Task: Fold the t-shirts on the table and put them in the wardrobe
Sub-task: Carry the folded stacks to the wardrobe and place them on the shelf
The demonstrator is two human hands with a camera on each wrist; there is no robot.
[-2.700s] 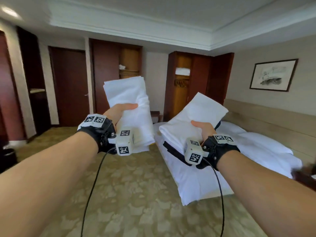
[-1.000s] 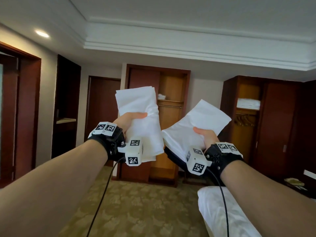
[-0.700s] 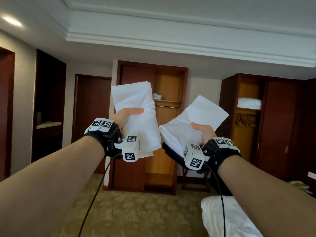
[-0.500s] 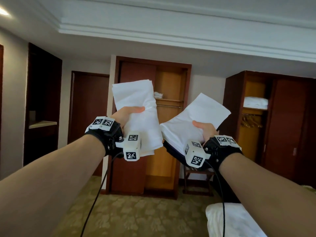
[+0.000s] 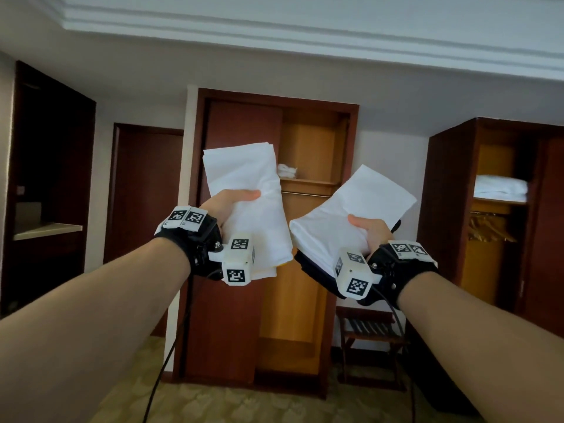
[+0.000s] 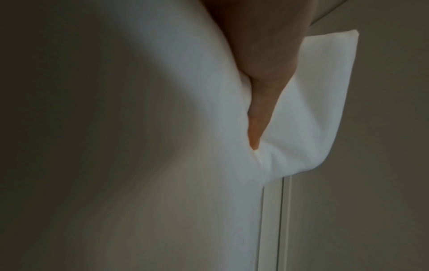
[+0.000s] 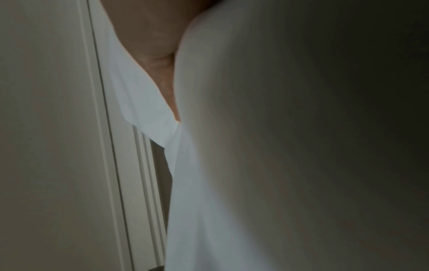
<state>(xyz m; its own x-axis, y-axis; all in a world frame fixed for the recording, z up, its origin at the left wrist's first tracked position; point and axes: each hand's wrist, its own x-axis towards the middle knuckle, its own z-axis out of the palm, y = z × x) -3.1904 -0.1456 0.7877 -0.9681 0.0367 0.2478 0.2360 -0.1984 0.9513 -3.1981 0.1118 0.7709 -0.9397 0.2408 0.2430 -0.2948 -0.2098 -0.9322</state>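
While both arms extend toward the open wardrobe [image 5: 308,184], the left hand [image 5: 227,203] grips one folded white t-shirt [image 5: 247,193], thumb on top; the right hand [image 5: 370,228] clamps a folded white-and-dark t-shirt stack [image 5: 351,221].

Left hand [image 5: 227,203] and right hand [image 5: 370,228] each grip a folded white shirt [image 5: 247,190] before the open wardrobe [image 5: 308,166]

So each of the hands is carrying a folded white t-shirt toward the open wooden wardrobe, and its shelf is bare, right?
Not bare: the head view shows a small white bundle on the open wooden wardrobe shelf. Each of the hands, left and right, does carry a folded white t-shirt.
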